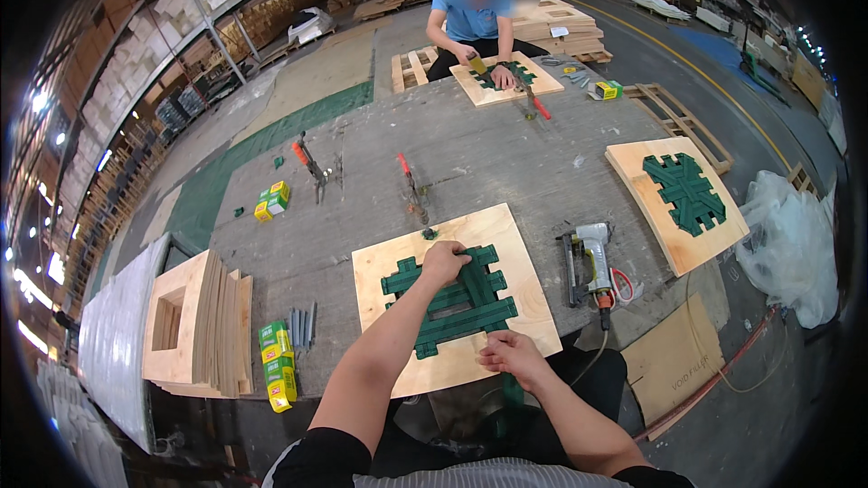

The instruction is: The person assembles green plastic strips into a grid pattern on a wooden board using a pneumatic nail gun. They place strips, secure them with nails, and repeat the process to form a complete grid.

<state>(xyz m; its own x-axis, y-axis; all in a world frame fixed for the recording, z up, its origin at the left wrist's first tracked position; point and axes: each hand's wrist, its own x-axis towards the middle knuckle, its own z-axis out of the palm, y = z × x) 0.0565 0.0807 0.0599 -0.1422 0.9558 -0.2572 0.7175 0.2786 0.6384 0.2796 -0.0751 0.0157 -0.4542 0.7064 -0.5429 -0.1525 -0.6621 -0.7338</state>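
A square plywood panel lies before me, with dark green webbing straps woven across its middle opening. My left hand is closed on a webbing strap near the far side of the weave, fingertips pinching it. Over the panel's near edge, my right hand has its fingers loosely bent and apart, beside the near end of the straps; nothing shows in it. A strip of green webbing hangs below that hand. Right of the panel lies a pneumatic stapler with its hose.
Stacked wooden frames, yellow-green boxes and staple strips are on the left. Red-handled pliers and orange-handled pliers lie farther off. A finished-looking webbed panel rests right. A co-worker works opposite.
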